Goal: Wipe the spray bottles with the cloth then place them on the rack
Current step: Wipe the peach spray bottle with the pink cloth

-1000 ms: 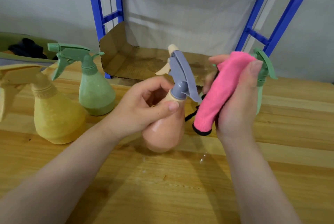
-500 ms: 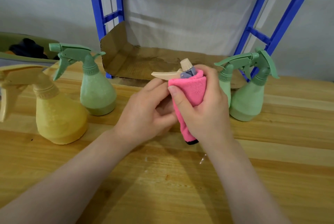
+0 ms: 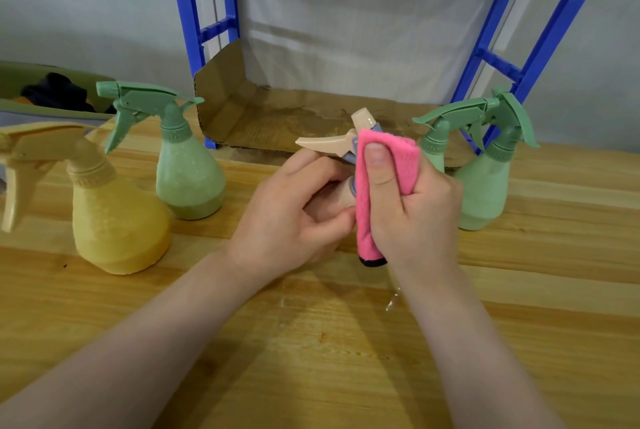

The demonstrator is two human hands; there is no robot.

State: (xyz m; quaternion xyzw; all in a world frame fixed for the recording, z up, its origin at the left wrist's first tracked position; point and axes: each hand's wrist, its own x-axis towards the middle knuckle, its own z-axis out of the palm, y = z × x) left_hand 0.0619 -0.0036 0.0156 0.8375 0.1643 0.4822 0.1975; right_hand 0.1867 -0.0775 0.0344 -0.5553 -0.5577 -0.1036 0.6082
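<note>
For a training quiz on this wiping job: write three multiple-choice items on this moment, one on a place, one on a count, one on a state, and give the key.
1. Where does the yellow bottle stand?
A. On the table's left side
B. On the rack
C. In the right hand

2. How many green bottles stand on the table?
A. One
B. Three
C. Five

3. What is the right hand doing?
A. Resting flat on the table
B. Pressing the pink cloth round the peach bottle's neck
C. Lifting a green bottle

Key:
1 A, the yellow bottle stands on the table at the left.
2 B, one green bottle at left, two at right.
3 B, the right hand grips the pink cloth against the peach bottle, which the left hand holds.
</note>
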